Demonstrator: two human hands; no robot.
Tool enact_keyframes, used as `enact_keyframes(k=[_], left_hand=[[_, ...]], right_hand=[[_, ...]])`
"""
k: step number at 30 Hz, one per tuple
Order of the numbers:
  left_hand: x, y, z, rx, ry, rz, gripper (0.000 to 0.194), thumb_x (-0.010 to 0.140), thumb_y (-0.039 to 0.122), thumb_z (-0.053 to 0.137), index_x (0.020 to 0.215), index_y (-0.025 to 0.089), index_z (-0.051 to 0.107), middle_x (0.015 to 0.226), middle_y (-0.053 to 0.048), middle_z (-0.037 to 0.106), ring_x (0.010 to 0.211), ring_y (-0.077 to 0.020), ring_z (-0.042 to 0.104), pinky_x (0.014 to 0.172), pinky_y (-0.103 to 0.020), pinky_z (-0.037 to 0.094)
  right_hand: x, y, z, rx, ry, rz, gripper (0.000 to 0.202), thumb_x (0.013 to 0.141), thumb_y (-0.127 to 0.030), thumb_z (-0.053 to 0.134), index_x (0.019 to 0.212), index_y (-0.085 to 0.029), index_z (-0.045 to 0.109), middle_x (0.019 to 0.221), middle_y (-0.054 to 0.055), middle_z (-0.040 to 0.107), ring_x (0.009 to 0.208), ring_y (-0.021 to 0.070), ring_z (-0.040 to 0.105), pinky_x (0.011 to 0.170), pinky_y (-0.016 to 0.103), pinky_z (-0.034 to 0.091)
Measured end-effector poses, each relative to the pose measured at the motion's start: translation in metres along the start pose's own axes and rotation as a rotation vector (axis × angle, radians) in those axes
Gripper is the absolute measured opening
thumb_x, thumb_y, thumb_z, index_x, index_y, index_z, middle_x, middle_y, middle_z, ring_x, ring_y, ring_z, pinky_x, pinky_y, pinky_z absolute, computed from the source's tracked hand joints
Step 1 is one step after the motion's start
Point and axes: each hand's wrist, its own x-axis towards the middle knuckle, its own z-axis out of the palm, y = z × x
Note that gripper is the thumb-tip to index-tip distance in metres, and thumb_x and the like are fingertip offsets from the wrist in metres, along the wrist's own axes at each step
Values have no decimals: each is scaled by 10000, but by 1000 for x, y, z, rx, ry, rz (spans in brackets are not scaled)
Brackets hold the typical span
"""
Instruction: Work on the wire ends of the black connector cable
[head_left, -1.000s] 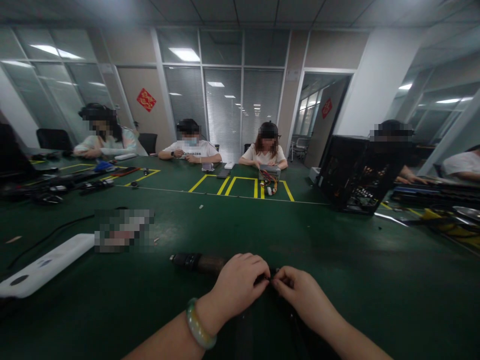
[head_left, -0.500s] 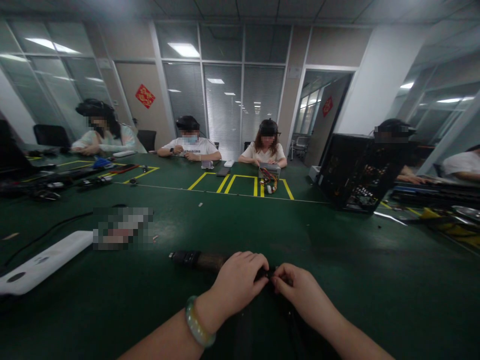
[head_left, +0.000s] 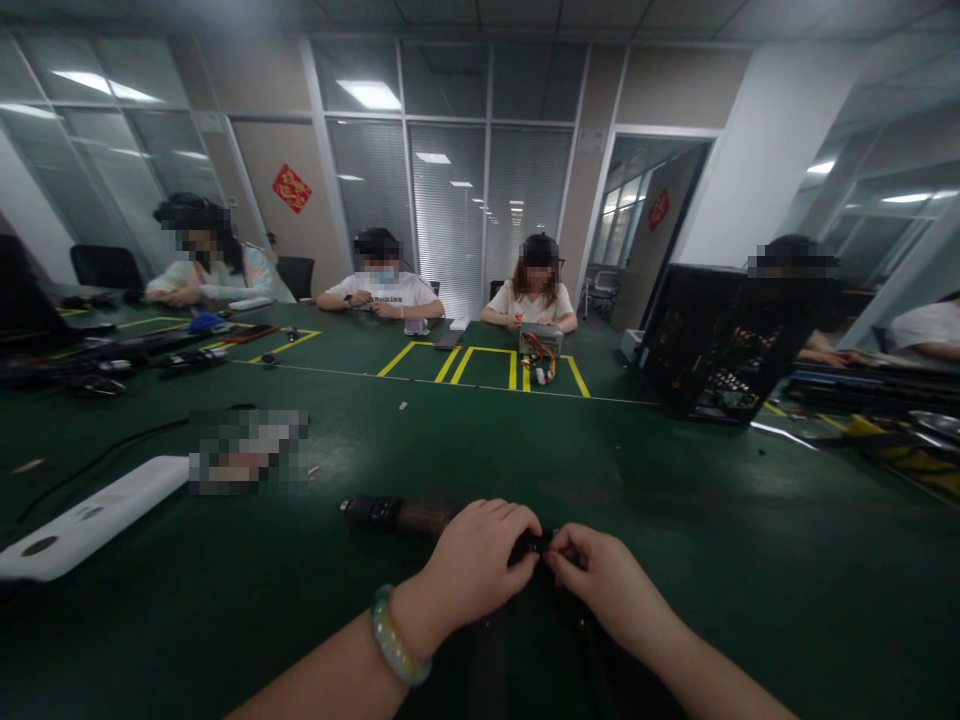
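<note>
On the green counter [head_left: 675, 490], an electric screwdriver [head_left: 390, 514] is being partly hidden by the left hand [head_left: 480, 550]; a small black part [head_left: 538, 545] is being pinched by that and the right hand [head_left: 600, 570], nothing visibly being finished.

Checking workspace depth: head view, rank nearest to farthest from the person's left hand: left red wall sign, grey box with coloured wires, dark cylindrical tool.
From the left hand:
1. dark cylindrical tool: right at the hand, sticking out to its left
2. grey box with coloured wires: across the table
3. left red sign: background, beyond the table, left
</note>
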Motion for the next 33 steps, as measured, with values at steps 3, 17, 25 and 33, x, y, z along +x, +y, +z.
enact_keyframes(k=[3, 17, 25, 33], left_hand=[[0, -1, 0, -2, -2, 10, 101, 846, 233, 573, 942, 207, 594, 966, -20, 627, 911, -188, 566, 848, -345, 415], [0, -3, 0, 21, -24, 7, 104, 833, 204, 583, 937, 211, 582, 956, -12, 623, 916, -189, 563, 837, -336, 412], [-1, -2, -1, -10, -5, 37, 167, 813, 166, 602, 967, 228, 581, 974, 6, 627, 928, -188, 559, 845, -338, 399], [-1, 1, -6, 5, -1, 13, 136, 815, 197, 612, 941, 216, 564, 940, 11, 617, 900, -185, 557, 808, -333, 405]], right_hand=[[1, 0, 0, -2, -1, -7, 119, 853, -263, 557, 824, -201, 654, 724, -18, 671, 659, 140, 611, 566, 203, 381], [-1, -3, -3, -42, 2, -46, 121, 863, -261, 551, 815, -204, 646, 721, -20, 664, 654, 136, 600, 568, 199, 379], [0, 0, -5, -9, -20, -62, 123, 873, -276, 552, 832, -199, 639, 728, -26, 658, 665, 135, 601, 577, 200, 384], [-1, -4, -7, -1, -37, -47, 130, 871, -276, 551, 839, -192, 644, 730, -18, 665, 667, 138, 605, 583, 204, 398]])
